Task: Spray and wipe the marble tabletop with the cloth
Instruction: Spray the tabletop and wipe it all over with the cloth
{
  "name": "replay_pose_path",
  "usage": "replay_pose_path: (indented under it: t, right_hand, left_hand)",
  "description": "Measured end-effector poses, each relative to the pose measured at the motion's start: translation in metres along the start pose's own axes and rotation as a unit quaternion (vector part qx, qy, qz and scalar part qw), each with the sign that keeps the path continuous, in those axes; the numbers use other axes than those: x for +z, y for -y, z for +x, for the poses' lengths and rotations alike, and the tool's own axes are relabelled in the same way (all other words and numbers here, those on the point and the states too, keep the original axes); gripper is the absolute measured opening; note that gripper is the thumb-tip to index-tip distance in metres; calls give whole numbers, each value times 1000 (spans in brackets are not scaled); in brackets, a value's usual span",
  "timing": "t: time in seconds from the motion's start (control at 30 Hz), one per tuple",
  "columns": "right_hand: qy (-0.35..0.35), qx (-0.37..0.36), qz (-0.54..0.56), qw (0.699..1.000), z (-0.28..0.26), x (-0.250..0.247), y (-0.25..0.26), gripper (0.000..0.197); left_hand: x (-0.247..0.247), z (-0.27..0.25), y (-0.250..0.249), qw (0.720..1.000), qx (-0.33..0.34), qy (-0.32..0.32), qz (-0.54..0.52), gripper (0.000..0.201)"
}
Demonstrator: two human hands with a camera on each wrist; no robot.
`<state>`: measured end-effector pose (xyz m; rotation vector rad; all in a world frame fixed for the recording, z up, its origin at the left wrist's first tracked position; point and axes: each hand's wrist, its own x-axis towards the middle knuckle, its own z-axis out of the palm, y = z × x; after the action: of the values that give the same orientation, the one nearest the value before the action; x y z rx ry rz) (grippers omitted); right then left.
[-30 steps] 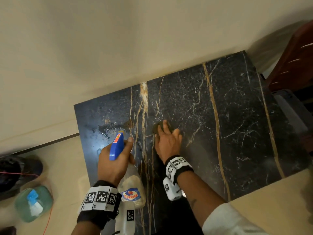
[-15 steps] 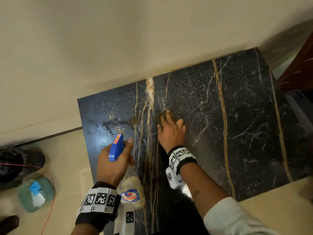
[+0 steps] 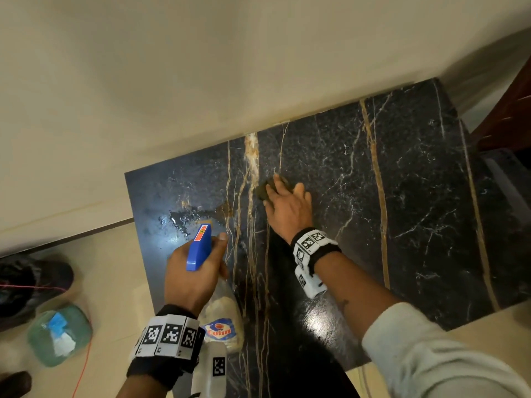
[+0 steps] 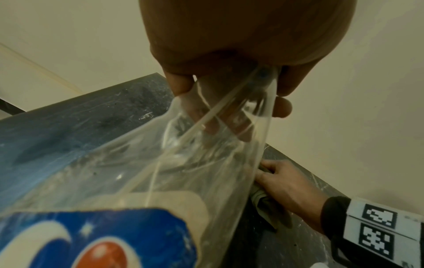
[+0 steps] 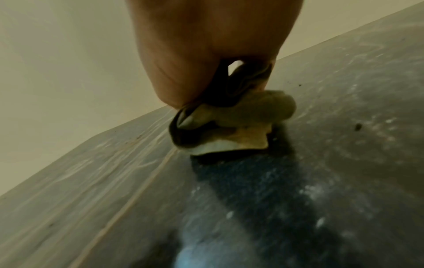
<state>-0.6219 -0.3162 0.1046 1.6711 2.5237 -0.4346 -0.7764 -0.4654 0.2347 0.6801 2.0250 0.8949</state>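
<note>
A black marble tabletop (image 3: 402, 196) with gold veins runs along the wall. My right hand (image 3: 287, 208) presses a bunched olive cloth (image 3: 263, 191) onto the marble near the middle veins; the right wrist view shows the cloth (image 5: 241, 127) crumpled under the thumb and fingers. My left hand (image 3: 192, 271) grips the neck of a clear spray bottle (image 3: 221, 317), whose blue trigger head (image 3: 199, 248) points at the left part of the top. A wet patch (image 3: 186, 216) shines just beyond the nozzle. In the left wrist view the bottle (image 4: 160, 172) fills the frame.
The cream wall (image 3: 172, 81) borders the tabletop's far edge. On the floor to the left lie a green container (image 3: 57, 334), a dark shoe (image 3: 31, 282) and a red cord (image 3: 83, 366). Dark wooden furniture (image 3: 511, 110) stands past the right end.
My right hand has slid the cloth away from me, closer to the wall. The left hand and the bottle have stayed about where they were.
</note>
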Motion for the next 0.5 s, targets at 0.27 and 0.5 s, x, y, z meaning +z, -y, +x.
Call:
replay_pose_path:
  t: [0.27, 0.5]
  right_hand:
    - [-40, 192, 30, 980, 49, -17, -26, 44]
    - [4, -36, -6, 999, 46, -12, -3, 45]
  left_hand:
    - [1, 7, 0, 1000, -16, -2, -20, 40]
    - [11, 12, -2, 1000, -17, 13, 4, 49]
